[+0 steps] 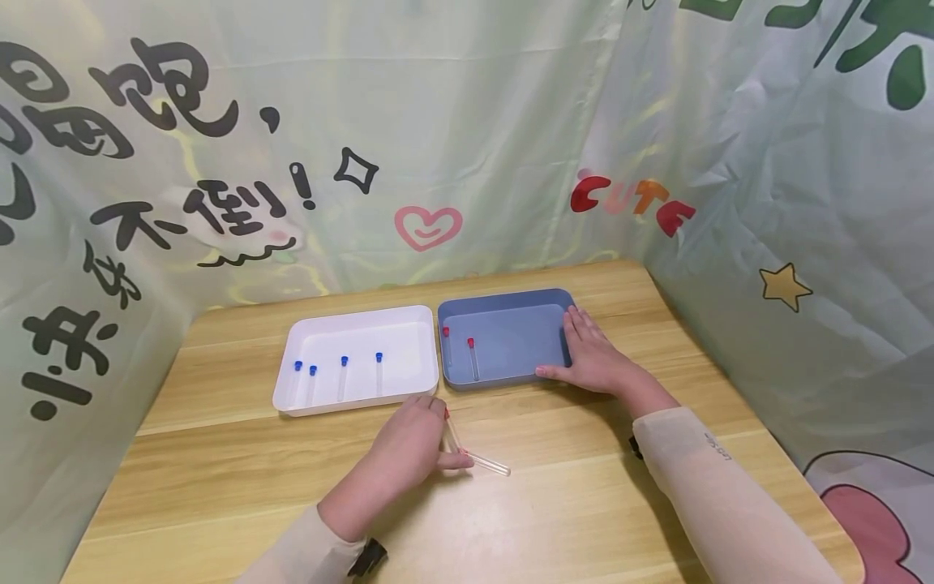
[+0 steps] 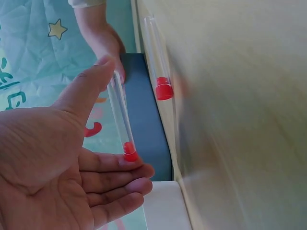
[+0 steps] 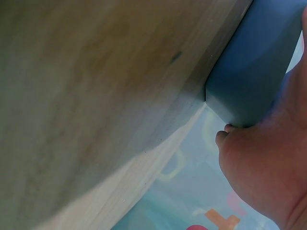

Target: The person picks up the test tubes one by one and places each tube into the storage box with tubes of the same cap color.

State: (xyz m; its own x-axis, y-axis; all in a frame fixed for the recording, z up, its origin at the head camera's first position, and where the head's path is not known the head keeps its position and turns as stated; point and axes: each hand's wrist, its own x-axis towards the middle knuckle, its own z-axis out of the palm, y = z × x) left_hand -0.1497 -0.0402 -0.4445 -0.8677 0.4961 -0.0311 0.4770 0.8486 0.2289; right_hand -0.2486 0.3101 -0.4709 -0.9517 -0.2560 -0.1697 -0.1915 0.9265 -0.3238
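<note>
My left hand [image 1: 410, 444] is above the table in front of the trays. Between thumb and fingers it pinches a clear test tube with a red cap [image 2: 123, 115], the cap against the fingers and the other end by the thumb. Close by on the table lies a second red-capped test tube [image 1: 490, 463], its cap partly hidden in the head view. At the right end of the blue-grey tray [image 1: 514, 337], my right hand [image 1: 597, 361] rests with straight fingers along the side wall and its thumb at the front edge. Two red-capped tubes [image 1: 473, 358] lie in that tray.
Left of the blue-grey tray, close against it, stands a white tray [image 1: 409, 337] holding several blue-capped tubes [image 1: 343, 380]. Both are on a wooden table [image 1: 219, 478]. Printed fabric [image 1: 503, 146] hangs behind and along the sides.
</note>
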